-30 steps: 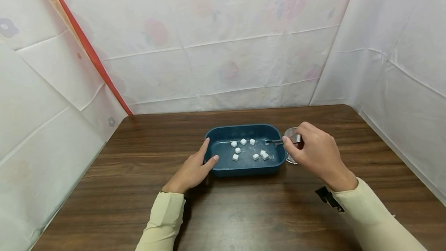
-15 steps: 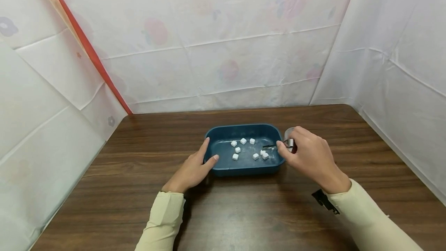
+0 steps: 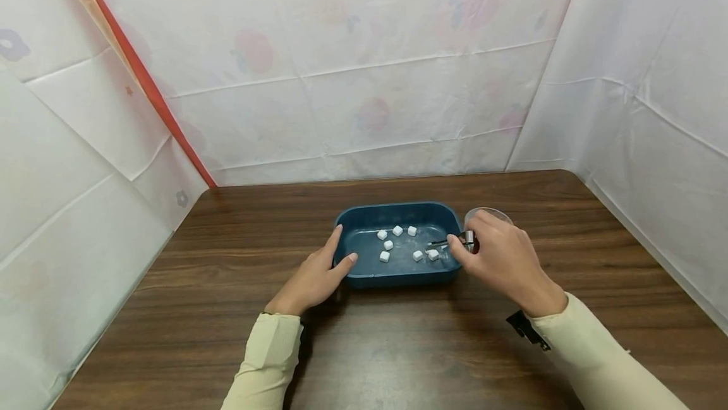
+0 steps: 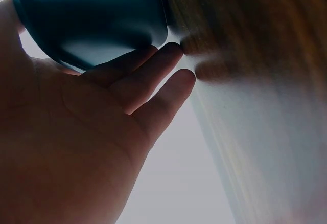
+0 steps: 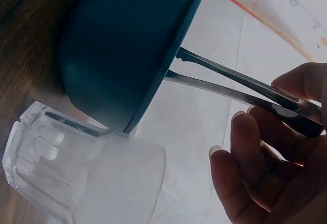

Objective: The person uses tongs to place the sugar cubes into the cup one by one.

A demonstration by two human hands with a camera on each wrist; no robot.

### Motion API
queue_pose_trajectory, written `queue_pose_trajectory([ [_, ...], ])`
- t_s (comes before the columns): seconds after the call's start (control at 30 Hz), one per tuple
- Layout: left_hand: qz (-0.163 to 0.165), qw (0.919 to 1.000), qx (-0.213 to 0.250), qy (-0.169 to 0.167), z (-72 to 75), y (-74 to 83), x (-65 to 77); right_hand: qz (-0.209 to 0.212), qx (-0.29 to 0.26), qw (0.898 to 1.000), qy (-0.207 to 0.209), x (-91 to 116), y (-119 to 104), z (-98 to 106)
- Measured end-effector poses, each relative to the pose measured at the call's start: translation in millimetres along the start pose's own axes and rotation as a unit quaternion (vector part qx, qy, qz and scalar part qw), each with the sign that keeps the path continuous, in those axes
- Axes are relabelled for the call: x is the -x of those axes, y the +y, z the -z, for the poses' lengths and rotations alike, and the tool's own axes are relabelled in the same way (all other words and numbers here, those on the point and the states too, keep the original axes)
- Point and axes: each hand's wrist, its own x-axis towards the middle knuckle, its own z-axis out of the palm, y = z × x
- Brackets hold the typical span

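A blue plastic tray (image 3: 375,280) stands on the table with several small white cubes (image 3: 385,257) in it. At its left end my left hand (image 3: 311,276) holds the wall, thumb over the rim and fingers along the outside. In the left wrist view the fingers (image 4: 153,75) lie against the tray. My right hand (image 3: 506,258) pinches metal tongs (image 5: 230,75) between thumb and fingers. The tongs reach over the right rim, tips low inside near the right-hand cubes. In the right wrist view the tray wall hides those tips.
A clear glass (image 5: 117,178) stands close to the tray's right end, partly behind my right hand in the head view. Pale shapes show through its lower part. The brown wooden table (image 3: 227,258) is bordered by white patterned sheets (image 3: 370,81) at the back and sides.
My right hand and the tongs have moved left and slightly nearer, their tips coming to the right-hand cubes. One cube there is now barely visible. The left hand and tray have stayed still.
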Motion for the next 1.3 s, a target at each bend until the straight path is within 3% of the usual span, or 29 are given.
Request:
queue_pose_trajectory([
  [0.5, -0.002, 1.0000, 0.004, 0.001, 0.3, 0.5, 0.7, -0.009, 0.002, 0.999, -0.031, 2.1, -0.8, -5.9],
  [0.87, -0.004, 1.0000, 0.004, 0.002, 1.1, 0.9, 0.9, 0.000, 0.004, 1.000, -0.030, 2.8, -2.5, -9.7],
  [1.3, 0.001, 1.0000, 0.003, 0.000, 0.8, 1.7, 0.8, -0.018, 0.020, 0.999, -0.042, 2.2, -1.3, -8.7],
])
